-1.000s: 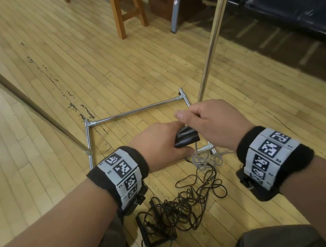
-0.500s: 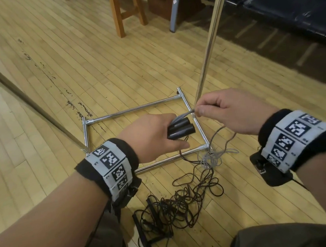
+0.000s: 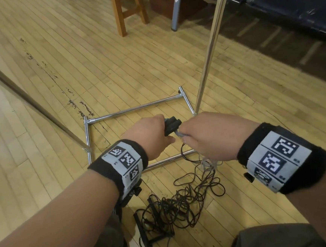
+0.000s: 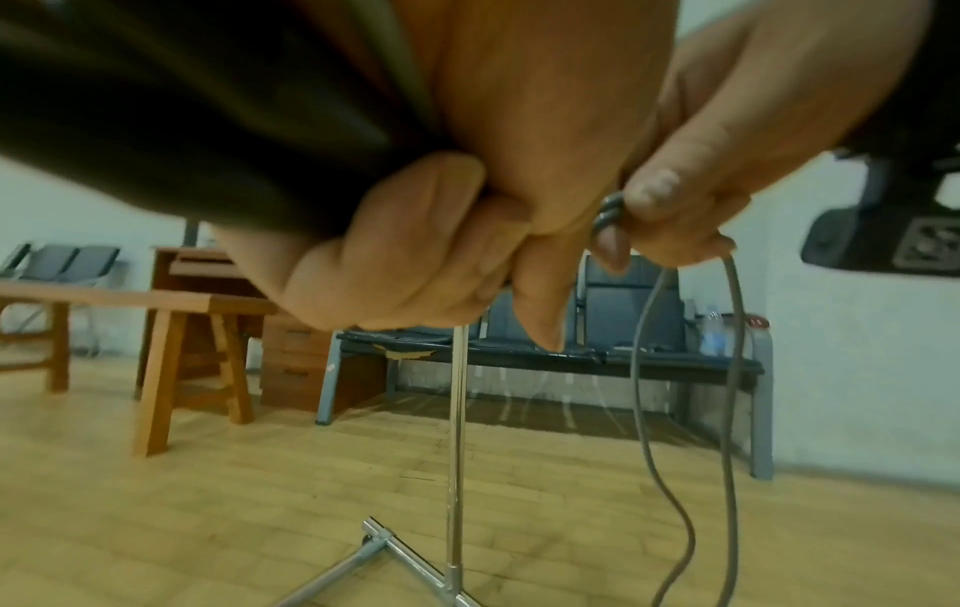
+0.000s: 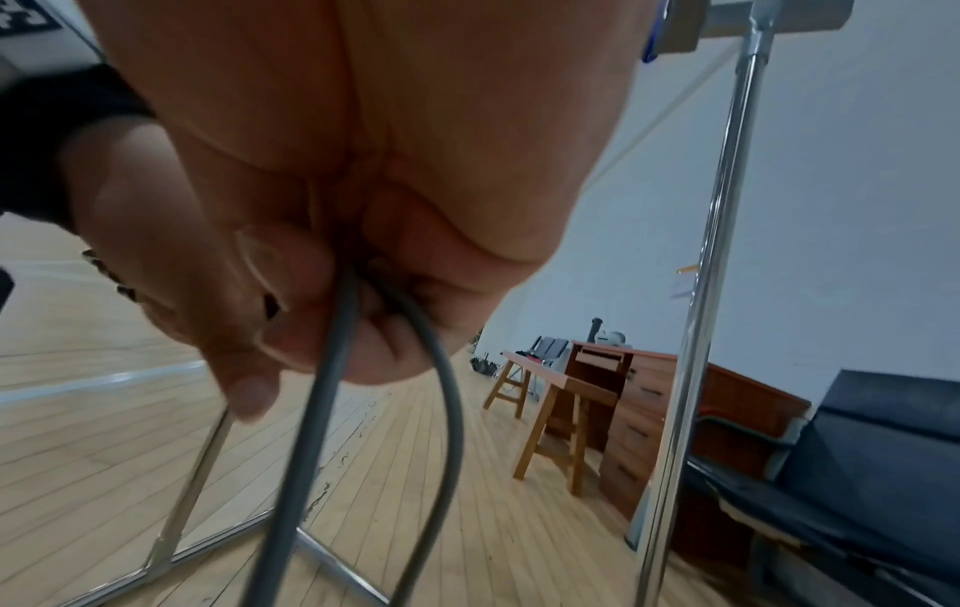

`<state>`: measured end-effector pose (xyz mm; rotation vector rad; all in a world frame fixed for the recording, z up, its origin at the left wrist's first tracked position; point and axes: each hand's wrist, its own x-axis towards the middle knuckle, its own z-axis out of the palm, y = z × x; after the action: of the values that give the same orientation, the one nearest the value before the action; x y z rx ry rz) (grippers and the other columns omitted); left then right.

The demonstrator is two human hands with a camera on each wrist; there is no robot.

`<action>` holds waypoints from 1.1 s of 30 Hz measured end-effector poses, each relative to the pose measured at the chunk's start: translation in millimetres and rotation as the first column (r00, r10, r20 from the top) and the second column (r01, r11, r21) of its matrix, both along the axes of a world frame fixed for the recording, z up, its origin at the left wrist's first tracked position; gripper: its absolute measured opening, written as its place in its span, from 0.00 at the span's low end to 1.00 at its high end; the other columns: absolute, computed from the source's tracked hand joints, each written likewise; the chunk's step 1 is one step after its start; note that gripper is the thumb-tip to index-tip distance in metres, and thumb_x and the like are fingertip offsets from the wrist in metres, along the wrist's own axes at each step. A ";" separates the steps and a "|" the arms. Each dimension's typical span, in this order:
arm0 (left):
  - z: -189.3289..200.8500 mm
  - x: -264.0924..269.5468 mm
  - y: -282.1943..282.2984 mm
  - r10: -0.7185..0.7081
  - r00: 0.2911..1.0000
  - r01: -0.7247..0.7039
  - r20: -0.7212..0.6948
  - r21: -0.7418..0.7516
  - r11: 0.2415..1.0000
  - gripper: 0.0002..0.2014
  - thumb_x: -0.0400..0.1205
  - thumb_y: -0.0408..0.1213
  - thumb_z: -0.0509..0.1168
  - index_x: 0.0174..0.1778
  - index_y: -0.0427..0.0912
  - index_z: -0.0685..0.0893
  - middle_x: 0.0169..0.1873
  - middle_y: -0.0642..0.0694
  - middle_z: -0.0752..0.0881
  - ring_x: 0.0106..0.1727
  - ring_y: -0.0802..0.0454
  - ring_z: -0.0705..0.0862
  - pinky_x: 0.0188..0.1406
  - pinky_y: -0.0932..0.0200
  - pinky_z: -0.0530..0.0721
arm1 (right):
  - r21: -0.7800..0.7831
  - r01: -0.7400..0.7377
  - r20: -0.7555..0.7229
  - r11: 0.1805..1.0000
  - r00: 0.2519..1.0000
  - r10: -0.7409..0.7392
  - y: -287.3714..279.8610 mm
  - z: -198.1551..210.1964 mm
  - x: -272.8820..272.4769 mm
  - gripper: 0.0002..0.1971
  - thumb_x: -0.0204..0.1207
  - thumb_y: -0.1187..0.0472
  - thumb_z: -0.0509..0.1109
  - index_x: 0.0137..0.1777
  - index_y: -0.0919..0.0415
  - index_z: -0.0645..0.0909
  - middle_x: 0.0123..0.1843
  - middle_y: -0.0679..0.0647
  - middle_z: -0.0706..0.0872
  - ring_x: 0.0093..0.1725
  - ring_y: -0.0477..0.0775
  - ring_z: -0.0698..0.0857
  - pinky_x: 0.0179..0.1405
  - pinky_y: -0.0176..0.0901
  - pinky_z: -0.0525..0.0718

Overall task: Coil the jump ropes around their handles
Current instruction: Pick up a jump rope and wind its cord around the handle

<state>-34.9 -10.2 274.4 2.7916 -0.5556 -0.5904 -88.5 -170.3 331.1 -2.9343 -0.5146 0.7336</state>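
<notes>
From the head view, the left hand (image 3: pixel 151 136) is closed around a pair of black handles (image 3: pixel 171 125), whose ends stick out toward the right hand (image 3: pixel 212 135). The right hand's fingers are curled, pinching a grey rope (image 3: pixel 179 134) just beside the handles, so the two hands nearly touch. Below them a chrome frame (image 3: pixel 130 111) lies on the wooden floor (image 3: pixel 75 62), with an upright pole (image 3: pixel 209 49) rising just behind the right hand. A tangle of dark ropes (image 3: pixel 176 206) lies on the floor between the forearms, near the frame's front bar. Bare floor stretches to the left and ahead; a wooden stool (image 3: pixel 124 11) and dark seats (image 3: pixel 285 6) stand well apart at the far edge. Half a second ago the right hand was higher and farther right, pulling the rope away from the handles; now it sits low and close against them

In the left wrist view, the left hand (image 4: pixel 415 263) grips the dark handles (image 4: pixel 182 123), and the right hand's fingertips (image 4: pixel 654 193) pinch the grey rope (image 4: pixel 727 369), which hangs down in two strands

In the right wrist view, the right hand (image 5: pixel 337 205) is closed on the grey rope (image 5: pixel 322 410), which drops in two strands from the fingers; the pole (image 5: pixel 701 328) stands near on the right
</notes>
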 end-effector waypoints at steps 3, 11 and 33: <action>-0.4 -9.9 -8.4 -0.087 0.996 0.087 -0.005 0.060 0.994 0.12 0.90 0.49 0.67 0.59 0.48 0.73 0.41 0.52 0.80 0.43 0.50 0.80 0.31 0.60 0.70 | 0.047 0.024 0.055 0.999 0.998 -0.026 -3.2 11.5 -1.9 0.15 0.89 0.53 0.58 0.38 0.47 0.72 0.36 0.46 0.79 0.33 0.44 0.76 0.29 0.39 0.67; 10.9 -27.1 -10.3 -0.333 0.941 0.339 0.063 -0.174 0.925 0.11 0.89 0.53 0.67 0.56 0.56 0.70 0.34 0.59 0.77 0.33 0.62 0.76 0.30 0.64 0.68 | 0.635 0.362 -0.205 0.683 0.931 -0.303 -39.4 11.2 2.9 0.06 0.84 0.58 0.72 0.47 0.58 0.86 0.42 0.51 0.91 0.44 0.51 0.91 0.51 0.50 0.91; 12.9 16.6 18.2 0.209 0.978 -0.201 0.016 -0.211 0.957 0.04 0.88 0.37 0.64 0.57 0.48 0.79 0.39 0.50 0.82 0.35 0.53 0.81 0.28 0.60 0.74 | 0.331 0.321 -0.200 0.887 0.943 -0.267 5.5 -36.2 -2.6 0.22 0.93 0.46 0.51 0.47 0.56 0.80 0.42 0.50 0.85 0.41 0.50 0.83 0.38 0.46 0.79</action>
<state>-18.3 8.0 287.3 2.6216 -0.3088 -0.4099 -91.0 -164.8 294.9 -2.5113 -0.1575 0.7216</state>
